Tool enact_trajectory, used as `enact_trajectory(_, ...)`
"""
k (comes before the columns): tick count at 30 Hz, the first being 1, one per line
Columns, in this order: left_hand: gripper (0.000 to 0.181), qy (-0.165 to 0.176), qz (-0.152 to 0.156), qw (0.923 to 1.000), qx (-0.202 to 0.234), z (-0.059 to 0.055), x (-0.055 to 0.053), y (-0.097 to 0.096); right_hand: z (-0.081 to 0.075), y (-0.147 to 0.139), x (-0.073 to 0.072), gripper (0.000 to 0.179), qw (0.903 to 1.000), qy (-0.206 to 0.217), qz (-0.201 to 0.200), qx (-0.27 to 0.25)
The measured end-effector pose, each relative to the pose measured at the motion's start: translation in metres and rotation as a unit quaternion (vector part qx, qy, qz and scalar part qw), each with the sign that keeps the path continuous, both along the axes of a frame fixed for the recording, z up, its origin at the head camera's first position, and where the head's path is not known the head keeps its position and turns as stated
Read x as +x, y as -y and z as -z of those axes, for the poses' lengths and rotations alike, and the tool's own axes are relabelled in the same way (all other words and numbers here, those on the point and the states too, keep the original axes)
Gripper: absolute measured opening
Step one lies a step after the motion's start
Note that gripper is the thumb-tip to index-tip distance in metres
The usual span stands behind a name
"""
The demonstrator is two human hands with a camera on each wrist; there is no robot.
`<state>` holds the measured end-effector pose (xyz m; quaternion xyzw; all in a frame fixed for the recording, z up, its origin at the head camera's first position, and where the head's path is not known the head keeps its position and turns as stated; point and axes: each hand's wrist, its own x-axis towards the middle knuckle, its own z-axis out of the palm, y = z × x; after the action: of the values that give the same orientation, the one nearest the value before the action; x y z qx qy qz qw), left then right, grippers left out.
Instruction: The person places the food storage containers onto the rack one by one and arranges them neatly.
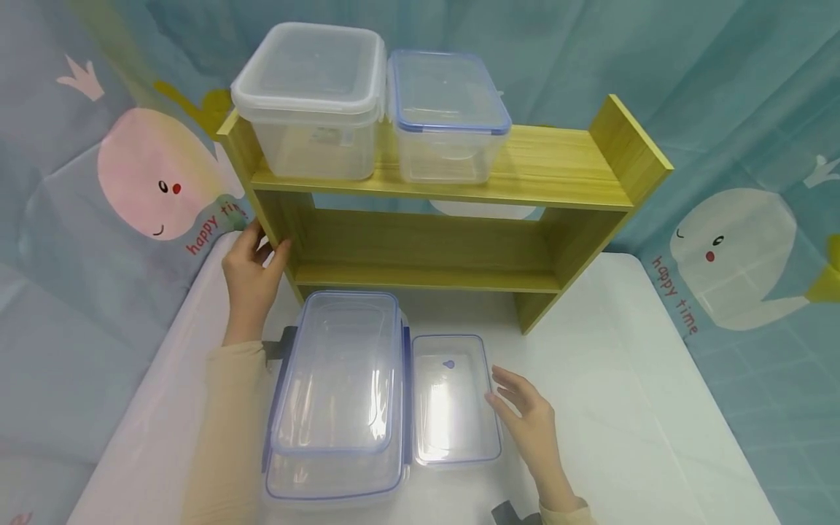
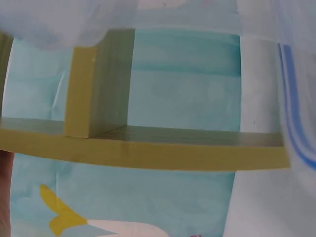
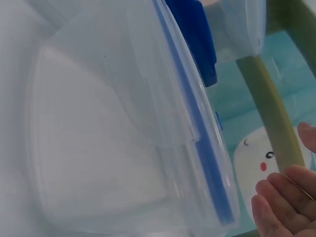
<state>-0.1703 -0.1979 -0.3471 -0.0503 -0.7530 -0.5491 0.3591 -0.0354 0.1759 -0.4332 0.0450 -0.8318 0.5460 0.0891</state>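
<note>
My left hand [image 1: 252, 273] is at the left side panel of a wooden two-tier shelf [image 1: 433, 281], thumb and fingers gripping the panel's edge. Only a sliver of that hand [image 2: 5, 197] shows in the left wrist view. Beside the right edge of a small clear container with a blue-rimmed lid [image 1: 457, 401], my right hand [image 1: 528, 419] hovers with loosely bent fingers and holds nothing. The right wrist view also shows this hand [image 3: 289, 200] with its palm bare. Left of the small container lies a stack of larger clear containers [image 1: 335, 467] with blue rims.
On the shelf top stand a tall white-lidded container [image 1: 311, 138] and a blue-rimmed one [image 1: 449, 149]. All this rests on a white table [image 1: 630, 408]. Behind hangs a blue-green curtain [image 1: 741, 131] printed with cartoon whales.
</note>
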Motion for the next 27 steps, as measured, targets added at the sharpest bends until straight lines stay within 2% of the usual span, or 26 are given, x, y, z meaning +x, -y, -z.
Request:
enact_trajectory(3, 0.037, 0.009, 0.004, 0.9994, 0.033, 0.001, 0.001, -0.001, 0.002, 0.0, 0.0, 0.039, 1.0, 0.002, 0.001, 0.001)
enact_trajectory(6, 0.034, 0.008, 0.006, 0.9989, 0.047, 0.004, 0.001, -0.001, 0.005, -0.001, 0.0, 0.04, 0.9999, 0.004, 0.001, 0.014)
enact_trajectory(19, 0.029, 0.012, -0.006, 0.9988, 0.047, 0.009, -0.002, -0.001, 0.014, -0.005, -0.002, 0.048, 0.9973, 0.041, -0.018, 0.059)
enact_trajectory(24, 0.025, 0.01, -0.012, 0.9989, 0.045, 0.009, -0.001, -0.001, 0.028, -0.006, -0.002, 0.063, 0.9954, 0.081, -0.028, 0.044)
enact_trajectory(27, 0.025, 0.012, -0.012, 0.999, 0.042, 0.01, -0.002, 0.0, 0.039, -0.004, -0.002, 0.065, 0.9959, 0.076, -0.036, 0.035)
